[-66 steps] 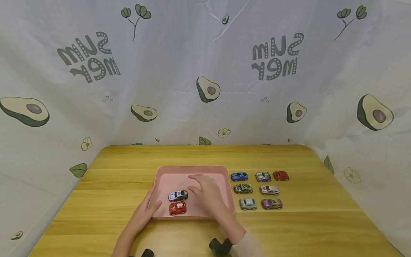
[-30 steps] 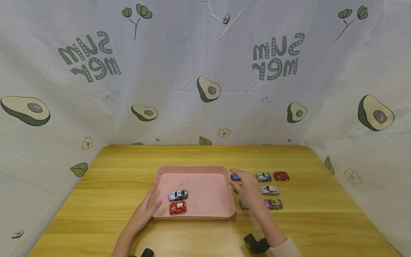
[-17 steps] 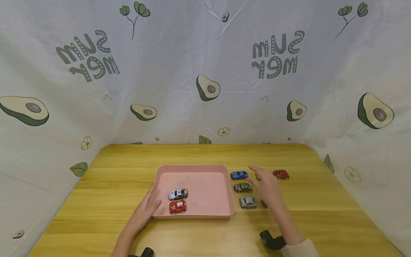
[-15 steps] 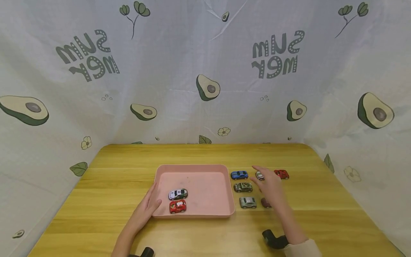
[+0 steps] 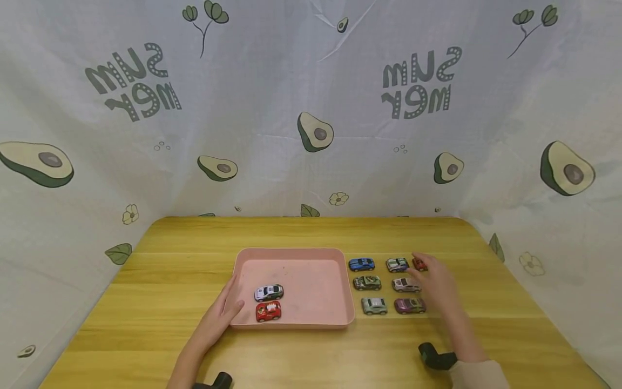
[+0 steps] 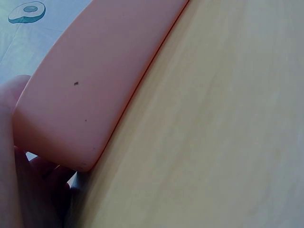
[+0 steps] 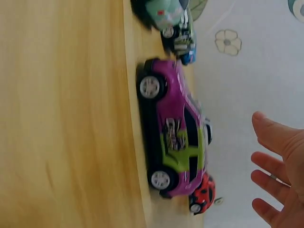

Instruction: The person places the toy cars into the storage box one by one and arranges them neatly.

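My left hand (image 5: 216, 313) holds the left front corner of a pink tray (image 5: 291, 326), thumb over the rim and fingers round the outside. The left wrist view shows the tray's outer wall (image 6: 80, 85) close up, with fingertips curled at its corner. Inside the tray are a white toy car (image 5: 269, 293) and a red toy car (image 5: 268, 311). My right hand (image 5: 439, 286), thumb and fingers spread and holding nothing, hovers by another red toy car (image 5: 419, 264) at the back right, partly covering it. A purple and green toy car (image 7: 175, 133) fills the right wrist view.
Right of the tray, several toy cars stand in rows: blue (image 5: 362, 264), camouflage green (image 5: 367, 282), pale green (image 5: 374, 306), white-green (image 5: 397, 265) and white-pink (image 5: 406, 284). A printed cloth (image 5: 262, 108) hangs behind the wooden table (image 5: 194, 237).
My right hand has travelled right, from over the tray past the blue and white-green cars to the red car at the back right. My left hand and the tray have stayed put.
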`<state>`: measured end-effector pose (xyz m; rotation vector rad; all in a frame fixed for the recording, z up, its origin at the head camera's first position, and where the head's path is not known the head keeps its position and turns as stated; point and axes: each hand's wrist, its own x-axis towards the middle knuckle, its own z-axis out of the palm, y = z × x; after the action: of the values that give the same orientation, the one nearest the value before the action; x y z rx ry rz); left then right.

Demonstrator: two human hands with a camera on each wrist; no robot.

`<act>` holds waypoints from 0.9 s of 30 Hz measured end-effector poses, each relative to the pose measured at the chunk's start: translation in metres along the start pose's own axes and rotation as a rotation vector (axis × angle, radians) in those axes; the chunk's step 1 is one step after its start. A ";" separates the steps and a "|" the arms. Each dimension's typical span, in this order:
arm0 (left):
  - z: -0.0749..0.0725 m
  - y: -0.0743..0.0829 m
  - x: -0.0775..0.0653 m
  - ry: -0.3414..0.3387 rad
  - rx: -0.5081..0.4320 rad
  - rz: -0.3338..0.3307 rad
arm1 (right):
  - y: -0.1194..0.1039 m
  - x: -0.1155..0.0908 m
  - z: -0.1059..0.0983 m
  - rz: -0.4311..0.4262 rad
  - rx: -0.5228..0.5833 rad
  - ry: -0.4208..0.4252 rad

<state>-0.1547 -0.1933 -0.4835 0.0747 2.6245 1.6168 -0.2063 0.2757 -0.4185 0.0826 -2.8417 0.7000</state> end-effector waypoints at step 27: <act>0.000 0.000 0.000 0.001 -0.011 0.009 | 0.062 0.019 0.008 0.063 0.008 -0.057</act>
<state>-0.1544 -0.1933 -0.4830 0.0857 2.6202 1.6344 -0.2326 0.3264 -0.4493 0.0147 -2.9075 0.7340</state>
